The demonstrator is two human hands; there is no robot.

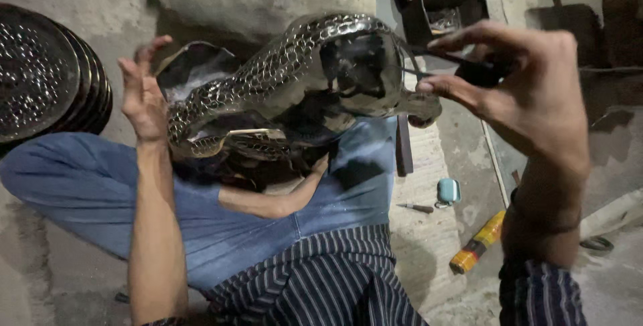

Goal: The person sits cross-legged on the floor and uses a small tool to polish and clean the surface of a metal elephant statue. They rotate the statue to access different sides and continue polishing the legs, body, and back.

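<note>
Right hand [529, 92] — grip pinched together on a thin dark tool [455, 58], its tip at the rim of a hammered metal vessel [295, 85]. Left hand [144, 95] — fingers spread, palm pressed flat to the vessel's far side, steadying it. Vessel lies tilted across the lap, over blue jeans [87, 185], mouth turned toward the tool; inside dark, contents not visible. Stack of hammered plates [47, 75] at left, count unclear. On the floor [429, 259]: one yellow-and-red tube [477, 244], one teal pouch [447, 191], one small pointed tool [415, 207]. Open box [445, 15] beyond, something shiny in it.
</note>
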